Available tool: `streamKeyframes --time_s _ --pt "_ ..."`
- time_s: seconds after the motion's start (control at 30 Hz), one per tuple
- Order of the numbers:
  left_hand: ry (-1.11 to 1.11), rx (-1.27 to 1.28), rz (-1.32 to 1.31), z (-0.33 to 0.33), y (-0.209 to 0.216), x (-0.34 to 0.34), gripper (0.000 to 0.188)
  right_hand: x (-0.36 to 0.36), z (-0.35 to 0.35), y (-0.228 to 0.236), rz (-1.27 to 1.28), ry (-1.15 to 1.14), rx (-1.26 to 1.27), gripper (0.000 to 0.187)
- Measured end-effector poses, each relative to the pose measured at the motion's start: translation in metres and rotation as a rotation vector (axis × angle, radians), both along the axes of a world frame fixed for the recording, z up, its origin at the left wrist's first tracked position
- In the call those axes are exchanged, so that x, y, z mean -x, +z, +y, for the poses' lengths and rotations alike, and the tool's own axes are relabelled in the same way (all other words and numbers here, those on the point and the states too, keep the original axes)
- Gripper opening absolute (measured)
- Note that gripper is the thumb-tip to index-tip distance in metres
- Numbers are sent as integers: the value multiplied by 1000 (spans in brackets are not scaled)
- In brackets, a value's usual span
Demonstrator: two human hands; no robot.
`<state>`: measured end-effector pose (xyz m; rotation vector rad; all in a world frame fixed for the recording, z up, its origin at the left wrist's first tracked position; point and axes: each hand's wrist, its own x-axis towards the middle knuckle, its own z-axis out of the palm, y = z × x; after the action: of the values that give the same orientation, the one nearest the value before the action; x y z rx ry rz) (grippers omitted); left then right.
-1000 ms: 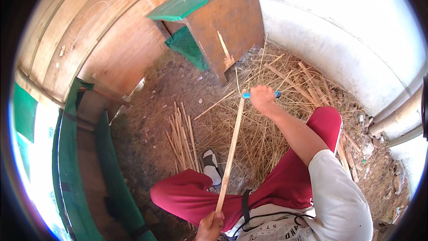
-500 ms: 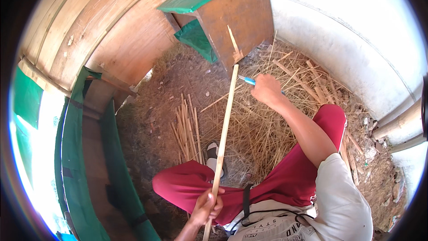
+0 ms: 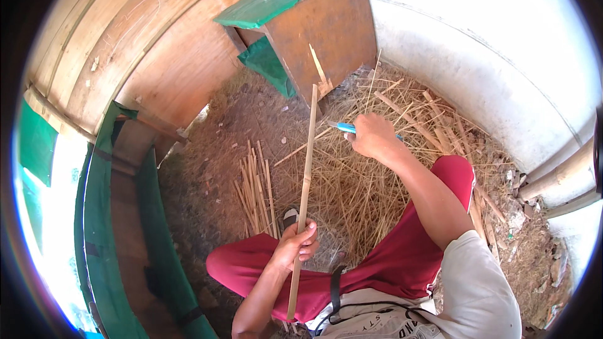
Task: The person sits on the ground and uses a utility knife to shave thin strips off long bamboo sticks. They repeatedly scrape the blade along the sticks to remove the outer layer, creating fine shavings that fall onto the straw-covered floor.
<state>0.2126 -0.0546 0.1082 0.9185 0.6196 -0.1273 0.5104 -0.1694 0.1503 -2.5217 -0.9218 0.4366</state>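
A long, pale bamboo strip (image 3: 307, 163) stands slanted in front of me, its upper end free. My left hand (image 3: 293, 248) is closed round its lower part, over my left knee. In my right hand (image 3: 375, 135) is a blue utility knife (image 3: 345, 127), gripped with the blade pointing left. The blade is apart from the strip, to the right of its upper end. Below the right hand lies a heap of thin bamboo shavings (image 3: 352, 194). A bundle of cut strips (image 3: 256, 188) rests on the ground left of the held strip.
A wooden box with a green cover (image 3: 333, 31) stands ahead, with a splintered bamboo piece (image 3: 318, 66) by its near side. At left is a long green-covered trough (image 3: 100, 232). Split bamboo pieces (image 3: 433, 132) lie near the white wall (image 3: 477, 44) at right.
My left hand has slid or moved up, bringing the strip nearer upright. The right hand with the knife has shifted slightly down, and the gap between blade and strip is wider.
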Motion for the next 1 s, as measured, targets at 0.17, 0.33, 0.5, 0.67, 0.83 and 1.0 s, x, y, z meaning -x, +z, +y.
streamKeyframes --time_s 0.17,0.33,0.5,0.67,0.83,1.0 --pt "-18 -46 -1 -4 -5 -3 20 2 0 -2 -29 -12 -80 35" --pt "-84 -79 -40 -8 -1 -9 20 0 11 -5 252 -30 -216 43" --pt "-170 -132 -79 -12 5 -14 19 3 14 -12 544 10 -497 41" --pt "-246 -187 -96 -16 14 -31 21 1 18 -22 627 -52 -742 33" --pt "-160 -282 -61 -33 24 -53 25 -11 18 -21 662 -94 -998 23" --pt "-114 -738 100 -46 10 -52 30 -17 8 -10 574 -160 -1021 20"
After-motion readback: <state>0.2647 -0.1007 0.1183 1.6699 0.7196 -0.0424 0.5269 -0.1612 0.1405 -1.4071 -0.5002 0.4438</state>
